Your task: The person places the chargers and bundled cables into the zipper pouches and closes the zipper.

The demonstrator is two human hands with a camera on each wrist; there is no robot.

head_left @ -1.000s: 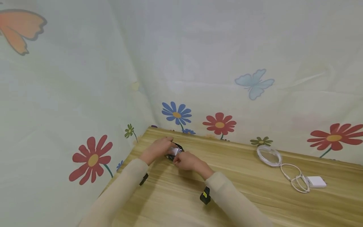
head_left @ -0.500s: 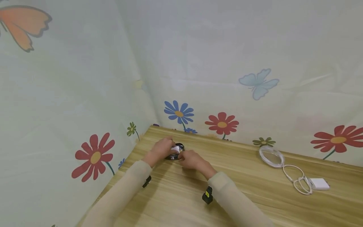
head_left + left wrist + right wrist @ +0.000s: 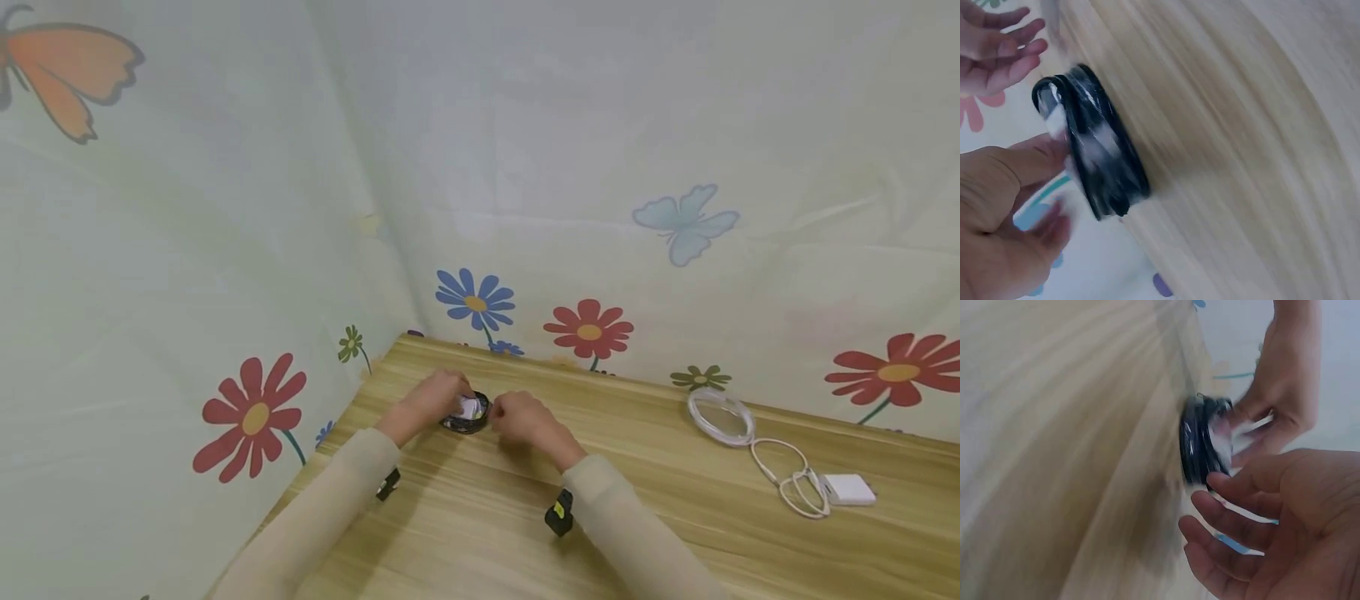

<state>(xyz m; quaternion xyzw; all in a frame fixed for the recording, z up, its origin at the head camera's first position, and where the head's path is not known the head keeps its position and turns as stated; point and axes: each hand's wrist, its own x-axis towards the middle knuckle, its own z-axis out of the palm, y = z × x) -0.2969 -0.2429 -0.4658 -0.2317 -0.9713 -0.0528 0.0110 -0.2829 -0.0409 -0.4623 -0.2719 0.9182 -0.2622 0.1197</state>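
Flower-and-butterfly sheeting (image 3: pixel 540 125) hangs behind the wood-grain tabletop (image 3: pixel 637 467). Near the corner, the person's left hand (image 3: pixel 429 400) pinches the whitish piece (image 3: pixel 1057 122) inside a coil of black cable (image 3: pixel 1107 140); I can't tell whether that coil touches the tabletop. Just beside it, the right hand (image 3: pixel 528 421) holds nothing, its fingers loosely bent. Well off to the right lie a pale coil (image 3: pixel 729 439), a thin white cable (image 3: pixel 772 477) and a white charger (image 3: pixel 849 490).

A hand could pass over the table (image 3: pixel 637 433) between the right hand (image 3: pixel 531 418) and the pale coil (image 3: pixel 729 439); leftward, the black coil (image 3: pixel 467 427) and left hand (image 3: pixel 433 398) obstruct; the curtain (image 3: pixel 540 158) walls off the back; farther right lies the white adapter (image 3: pixel 851 490).
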